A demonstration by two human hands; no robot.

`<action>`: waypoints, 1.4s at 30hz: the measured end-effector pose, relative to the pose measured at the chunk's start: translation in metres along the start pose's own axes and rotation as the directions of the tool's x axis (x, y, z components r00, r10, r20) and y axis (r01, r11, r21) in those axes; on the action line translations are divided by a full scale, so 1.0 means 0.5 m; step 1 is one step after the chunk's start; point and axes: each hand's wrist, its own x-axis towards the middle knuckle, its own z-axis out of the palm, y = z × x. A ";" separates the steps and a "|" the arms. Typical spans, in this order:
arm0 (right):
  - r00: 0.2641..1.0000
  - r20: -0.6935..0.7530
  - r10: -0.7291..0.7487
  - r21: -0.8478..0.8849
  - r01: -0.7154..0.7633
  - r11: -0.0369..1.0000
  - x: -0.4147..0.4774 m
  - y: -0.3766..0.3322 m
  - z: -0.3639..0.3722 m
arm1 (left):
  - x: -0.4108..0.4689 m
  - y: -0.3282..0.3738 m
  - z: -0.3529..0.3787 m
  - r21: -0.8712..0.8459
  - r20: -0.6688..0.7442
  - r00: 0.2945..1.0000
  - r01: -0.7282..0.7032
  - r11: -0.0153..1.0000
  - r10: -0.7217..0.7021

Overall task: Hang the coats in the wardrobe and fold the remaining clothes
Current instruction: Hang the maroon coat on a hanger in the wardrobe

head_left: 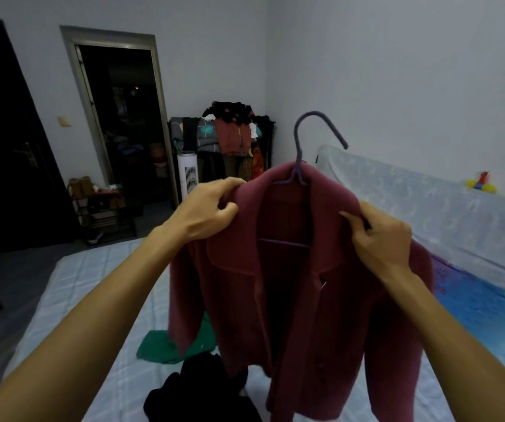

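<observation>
shoe rack (105,214) far left by the doorway, white tower fan (187,175) and an overloaded clothes rack (229,132) behind. left hand (211,208) pinches the left shoulder of the maroon coat (290,284), fingers curled round the fabric. green garment (166,345) and black garment (202,388) lie on the bed (92,284) below. coat is on a purple hanger (298,156), held up in the air over the bed, hook free. right hand (382,236) grips the right collar and shoulder. blue blanket (482,303) on the bed at far right.
</observation>
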 end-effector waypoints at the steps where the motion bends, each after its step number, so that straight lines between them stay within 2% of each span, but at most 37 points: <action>1: 1.000 0.008 0.001 -0.002 -0.001 1.000 0.006 0.002 -0.002 | -0.001 0.002 0.002 -0.016 0.050 0.999 0.004 1.000 -0.003; 3: 0.999 0.036 0.020 0.007 -0.020 1.000 0.015 0.010 -0.011 | -0.002 0.006 0.018 -0.087 0.098 0.995 0.023 0.996 -0.014; 4: 0.998 0.060 0.031 0.019 -0.032 0.999 0.020 0.014 -0.016 | 0.000 0.009 0.030 -0.113 0.078 0.997 0.028 0.993 -0.019; 6: 0.988 0.148 0.039 0.026 -0.044 0.999 0.035 0.026 -0.021 | 0.007 0.016 0.057 -0.135 -0.045 0.998 0.028 0.990 -0.034; 8: 0.952 0.305 0.033 0.045 -0.049 0.998 0.059 0.044 -0.027 | 0.016 0.025 0.073 -0.124 -0.182 0.983 0.018 0.992 -0.041; 10: 0.898 0.439 0.023 0.040 -0.045 0.998 0.079 0.069 -0.043 | 0.023 0.032 0.078 -0.140 -0.233 0.971 0.020 0.990 -0.052; 11: 0.887 0.460 0.048 0.035 -0.072 0.997 0.084 0.079 -0.051 | 0.024 0.034 0.079 -0.156 -0.242 0.968 0.023 0.987 -0.061; 13: 0.911 0.395 0.118 0.049 -0.149 0.988 0.082 0.090 -0.061 | 0.025 0.033 0.081 -0.155 -0.266 0.961 0.038 0.987 -0.079; 15: 0.948 0.308 0.083 0.083 -0.114 0.990 0.073 0.072 -0.062 | 0.024 0.033 0.081 -0.136 -0.290 0.952 0.060 0.989 -0.097; 18: 0.912 0.407 -0.054 0.089 0.019 0.996 0.069 0.040 -0.038 | 0.017 0.044 0.075 -0.139 -0.292 0.952 0.055 0.989 -0.094; 21: 0.890 0.455 -0.023 0.117 -0.035 0.992 0.078 0.014 -0.019 | 0.002 0.053 0.056 -0.140 -0.284 0.956 0.039 0.989 -0.078; 26: 0.944 0.331 -0.014 0.070 -0.010 0.997 0.074 -0.049 -0.014 | -0.036 0.045 0.006 -0.148 -0.173 0.972 0.136 0.980 -0.161; 31: 0.969 0.237 -0.067 0.082 0.049 0.995 0.055 -0.137 -0.020 | -0.103 0.027 -0.043 -0.056 -0.051 0.972 0.226 0.972 -0.229; 34: 0.973 0.206 -0.103 0.114 0.080 0.990 0.038 -0.189 -0.026 | -0.145 0.030 -0.073 -0.006 -0.131 0.973 0.188 0.982 -0.187; 38: 0.979 0.156 -0.133 0.176 0.105 0.979 0.028 -0.247 -0.055 | -0.180 0.060 -0.124 -0.030 -0.213 0.968 0.133 0.991 -0.136; 42: 0.973 0.185 -0.139 0.302 0.079 0.950 0.033 -0.289 -0.081 | -0.212 0.083 -0.190 0.087 -0.209 0.974 0.110 0.990 -0.090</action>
